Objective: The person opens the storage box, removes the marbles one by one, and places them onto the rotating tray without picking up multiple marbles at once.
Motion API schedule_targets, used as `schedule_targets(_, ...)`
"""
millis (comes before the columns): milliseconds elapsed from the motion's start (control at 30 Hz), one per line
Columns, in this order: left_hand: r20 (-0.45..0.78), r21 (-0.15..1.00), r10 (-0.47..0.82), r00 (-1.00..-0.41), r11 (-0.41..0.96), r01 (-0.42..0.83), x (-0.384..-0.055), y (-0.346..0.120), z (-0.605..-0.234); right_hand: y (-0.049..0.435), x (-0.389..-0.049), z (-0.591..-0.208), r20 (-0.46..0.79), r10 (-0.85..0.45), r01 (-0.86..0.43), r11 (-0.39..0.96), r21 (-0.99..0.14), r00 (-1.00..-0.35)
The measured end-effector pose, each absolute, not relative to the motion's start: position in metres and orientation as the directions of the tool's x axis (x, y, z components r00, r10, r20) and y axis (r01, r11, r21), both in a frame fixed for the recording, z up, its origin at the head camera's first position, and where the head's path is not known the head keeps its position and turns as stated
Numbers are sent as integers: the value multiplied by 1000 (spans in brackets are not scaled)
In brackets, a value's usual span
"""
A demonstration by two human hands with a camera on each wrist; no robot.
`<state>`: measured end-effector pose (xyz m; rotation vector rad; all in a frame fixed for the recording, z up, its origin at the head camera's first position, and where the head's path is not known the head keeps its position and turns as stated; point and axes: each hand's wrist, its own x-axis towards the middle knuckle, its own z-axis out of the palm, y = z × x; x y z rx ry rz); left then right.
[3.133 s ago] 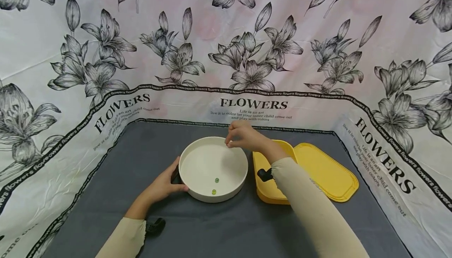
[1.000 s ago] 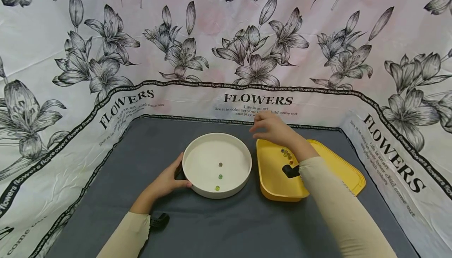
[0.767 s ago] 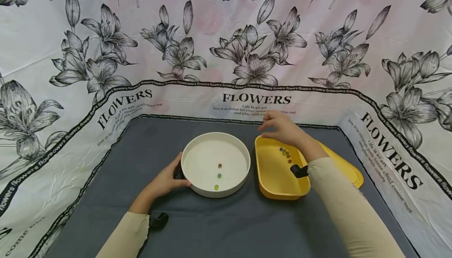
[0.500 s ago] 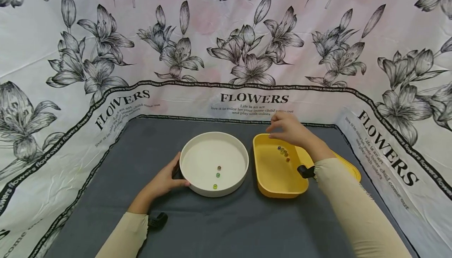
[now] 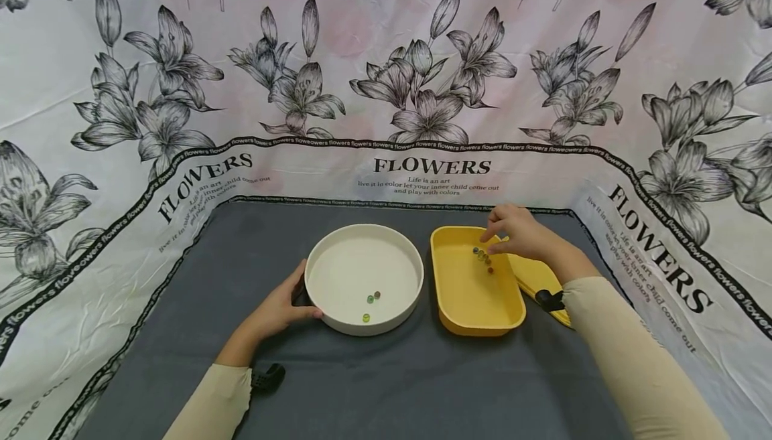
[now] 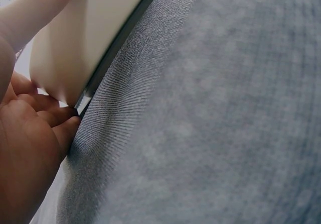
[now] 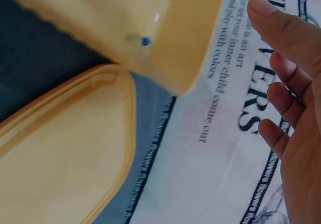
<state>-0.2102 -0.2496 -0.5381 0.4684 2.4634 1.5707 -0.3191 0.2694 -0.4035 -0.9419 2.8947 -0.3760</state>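
A round white dish (image 5: pixel 350 269) stands on the grey cloth. My left hand (image 5: pixel 271 316) grips its left side, thumb on the near wall; in the left wrist view the fingers (image 6: pixel 60 113) curl at the dish's bottom edge. Inside the dish lie a yellow-green bead (image 5: pixel 366 318), a green bead (image 5: pixel 370 299) and a brown bead (image 5: pixel 377 295), all small and glassy. My right hand (image 5: pixel 521 234) hangs over the far right corner of a yellow container (image 5: pixel 476 309), thumb and fingers apart and nothing between them. Just below its fingertips lie several small beads (image 5: pixel 490 270) in a line.
A yellow lid (image 5: pixel 537 276) lies right of the container, partly covered by the right forearm. The grey cloth (image 5: pixel 374 386) runs along the front. Behind stands a white flower-printed backdrop (image 5: pixel 338 92).
My right hand has gone from over the white dish to the yellow container, its fingers spreading. A brown bead now lies in the dish and has rolled nearer the green one. My left hand stays put.
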Motion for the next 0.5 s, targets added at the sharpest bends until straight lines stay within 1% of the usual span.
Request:
schedule_targets(100,9,903,353,-936,400,159,-209,-249,-537,276,-320,-415,-14,-591,-569,782,-253,-806)
schedule_targets(300,8,900,352,-936,405,160,-209,-249,-536,283,-327,-433,-17,-615,-601,776,-191,-788)
schedule_targets(500,5,893,351,-936,419,162,-208,-248,-535,286,-329,-448,-44,-619,-607,781,-150,-785)
